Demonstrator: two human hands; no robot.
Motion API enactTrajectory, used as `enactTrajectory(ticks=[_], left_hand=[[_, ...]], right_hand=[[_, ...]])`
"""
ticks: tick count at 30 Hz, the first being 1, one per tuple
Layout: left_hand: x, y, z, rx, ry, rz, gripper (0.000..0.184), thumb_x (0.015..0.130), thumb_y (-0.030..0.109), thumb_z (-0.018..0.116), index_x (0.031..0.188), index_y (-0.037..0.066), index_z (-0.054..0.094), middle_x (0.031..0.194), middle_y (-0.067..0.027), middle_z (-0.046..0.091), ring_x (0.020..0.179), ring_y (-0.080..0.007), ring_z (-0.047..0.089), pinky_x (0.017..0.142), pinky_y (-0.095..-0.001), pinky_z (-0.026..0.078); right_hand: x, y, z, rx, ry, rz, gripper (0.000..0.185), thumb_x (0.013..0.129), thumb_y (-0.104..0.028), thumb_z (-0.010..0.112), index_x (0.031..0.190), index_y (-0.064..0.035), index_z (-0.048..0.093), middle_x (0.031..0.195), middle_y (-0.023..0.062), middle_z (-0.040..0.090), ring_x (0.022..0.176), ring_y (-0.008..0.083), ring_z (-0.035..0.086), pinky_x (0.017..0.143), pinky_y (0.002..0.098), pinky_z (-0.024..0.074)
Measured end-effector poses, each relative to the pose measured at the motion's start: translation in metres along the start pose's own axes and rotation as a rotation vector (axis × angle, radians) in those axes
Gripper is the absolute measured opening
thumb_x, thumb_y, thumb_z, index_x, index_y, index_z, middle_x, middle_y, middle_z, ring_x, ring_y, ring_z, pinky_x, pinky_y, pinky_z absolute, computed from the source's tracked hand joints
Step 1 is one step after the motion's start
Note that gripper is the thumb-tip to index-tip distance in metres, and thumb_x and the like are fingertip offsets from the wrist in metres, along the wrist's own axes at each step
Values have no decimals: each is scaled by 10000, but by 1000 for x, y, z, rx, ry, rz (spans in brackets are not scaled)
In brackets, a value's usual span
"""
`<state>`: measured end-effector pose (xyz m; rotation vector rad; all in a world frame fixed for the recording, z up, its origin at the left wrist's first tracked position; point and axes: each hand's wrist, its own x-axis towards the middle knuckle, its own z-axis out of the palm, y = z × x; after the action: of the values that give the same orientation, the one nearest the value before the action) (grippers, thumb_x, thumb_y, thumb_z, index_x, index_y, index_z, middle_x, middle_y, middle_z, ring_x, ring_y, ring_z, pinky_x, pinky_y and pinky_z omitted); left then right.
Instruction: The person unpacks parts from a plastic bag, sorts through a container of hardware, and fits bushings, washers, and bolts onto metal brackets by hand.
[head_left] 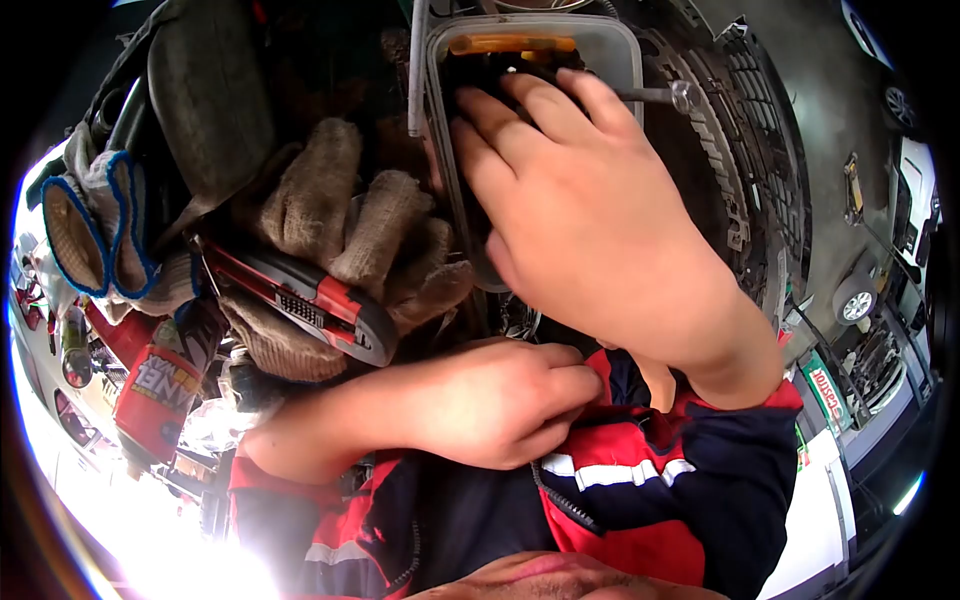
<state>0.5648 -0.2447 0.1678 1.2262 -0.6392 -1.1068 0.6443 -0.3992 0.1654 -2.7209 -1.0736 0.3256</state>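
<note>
My right hand [580,190] reaches into a clear plastic bin [632,50], its fingers spread and its fingertips down among dark contents. A metal tool with a rounded end [683,96] sticks out past the bin's right side, close to my fingers. Orange-yellow handles [512,44] lie along the bin's far wall. Near my chest, my left hand [530,400] is closed in a fist; whatever it may hold is hidden. To its upper left, a red and black utility knife [300,298] rests on worn knit work gloves [318,185].
A red can [160,395] and a blue-edged knit glove [125,225] are at the left. Dark slatted car trim [765,130] stands right of the bin. Farther right are a wheel [855,298], a Castrol sign [826,390] and parked cars.
</note>
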Motion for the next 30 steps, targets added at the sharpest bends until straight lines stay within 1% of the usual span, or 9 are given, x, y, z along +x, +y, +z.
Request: enactTrajectory(ticks=[2, 4, 6, 8, 15, 20, 22, 27, 30], left_hand=[[0, 0, 0, -5, -2, 0, 181, 876, 48, 643, 1055, 21, 655, 959, -170, 627, 876, -369, 650, 744, -446, 545], [-1, 0, -3, -7, -47, -36, 256, 866, 42, 636, 1120, 21, 665, 1010, -178, 646, 936, -371, 655, 799, -446, 547], [-1, -2, -3, -16, -34, 5, 257, 863, 45, 626, 1117, 9, 646, 1003, -198, 649, 938, -387, 654, 808, -461, 543], [0, -7, 3, -31, 37, 117, 194, 869, 58, 615, 1047, -15, 597, 937, -230, 635, 882, -417, 647, 769, -489, 533], [-1, -5, 1, 0, -6, 73, 177, 866, 59, 622, 1026, -15, 604, 952, -232, 633, 873, -428, 647, 766, -494, 535], [-1, -1, 0, 15, 6, 26, 207, 842, 62, 649, 1042, 13, 626, 950, -180, 605, 830, -403, 635, 704, -479, 534], [0, -1, -1, 14, 2, 22, 213, 845, 64, 653, 1050, 14, 627, 930, -177, 594, 833, -400, 636, 699, -478, 534], [-5, -1, -1, 24, -19, 17, 244, 851, 60, 643, 1087, 4, 621, 977, -198, 622, 867, -411, 647, 742, -481, 546], [-1, -6, 3, 7, 30, 97, 227, 859, 71, 629, 1068, -7, 587, 948, -232, 626, 833, -434, 652, 733, -502, 548]], right_hand=[[4, 5, -2, 4, 24, -52, 337, 816, -181, 626, 1097, -10, 700, 1126, 126, 682, 1122, 272, 602, 1079, 441, 395], [5, 6, -8, 24, -32, -70, 320, 827, -176, 605, 1078, -5, 705, 1123, 139, 679, 1108, 270, 610, 1078, 444, 396], [-2, -1, -20, 52, -160, -58, 475, 774, -180, 665, 1209, 10, 664, 1303, 167, 648, 1220, 298, 584, 1131, 477, 363], [-20, -14, -17, 29, -93, -50, 446, 787, -165, 614, 1184, 31, 661, 1298, 188, 642, 1232, 300, 586, 1110, 471, 392], [-28, -14, -8, 62, 8, -37, 469, 809, -183, 608, 1221, 40, 643, 1296, 196, 636, 1250, 317, 581, 1098, 459, 400], [2, 8, -11, -351, 54, 149, 486, 797, -264, 761, 1196, -5, 661, 1177, 197, 653, 1246, 321, 567, 1186, 502, 329], [0, 14, -4, -383, 47, 87, 452, 794, -272, 758, 1159, -15, 689, 1144, 203, 656, 1217, 326, 576, 1189, 507, 326], [-26, -9, -12, -167, 100, 46, 390, 832, -238, 655, 1165, -45, 718, 1084, 194, 661, 1140, 345, 609, 1149, 538, 357], [-30, -17, -12, -133, 132, 14, 380, 810, -173, 606, 1141, -39, 736, 1136, 219, 658, 1080, 358, 633, 1019, 505, 485]])
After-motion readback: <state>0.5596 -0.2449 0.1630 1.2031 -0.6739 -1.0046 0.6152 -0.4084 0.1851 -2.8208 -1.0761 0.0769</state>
